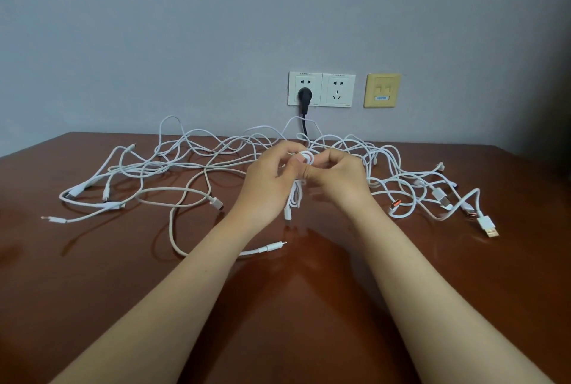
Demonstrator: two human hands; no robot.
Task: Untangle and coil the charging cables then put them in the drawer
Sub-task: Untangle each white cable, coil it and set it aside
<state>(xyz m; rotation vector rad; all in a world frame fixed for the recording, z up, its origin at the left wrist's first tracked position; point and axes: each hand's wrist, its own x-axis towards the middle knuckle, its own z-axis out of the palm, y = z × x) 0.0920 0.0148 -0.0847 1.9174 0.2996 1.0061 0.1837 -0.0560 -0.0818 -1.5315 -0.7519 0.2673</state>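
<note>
Gripping one small white coil [306, 157] between both hands, raised above the bench [92, 275]. Left hand [268, 179] curled, thumb and fingertips pinching the coil's left side. Right hand [336, 178] curled too, fingers closed on its right side, the two hands close together. Hanging below the hands: two loose tails [295, 198] of the same cable, ending in a small connector [288, 213] close to the bench top; touching or not, unclear.

Beyond the hands and out to both sides, spread over the bench: a tangle of white cables [173, 164], strands crossing one another, none coiled. Left of the left hand, well apart: several connector ends lying flat, plus one thicker beige cable [173, 190] curving round and passing under the left arm [185, 269]. Nearer than the hands, between the arms: a USB-C end [273, 245] flat on the wood. Right of the right hand: denser loops [398, 173], and furthest out a white USB-A plug [488, 227] with a gold-coloured tip, also flat on the bench.

Behind the hands, on the grey wall [154, 28]: a double white socket [321, 89], with a black plug [304, 95] in its left half and a black cord [304, 124] dropping behind the bench edge. Just right of the socket: a yellowed data plate [382, 90].
</note>
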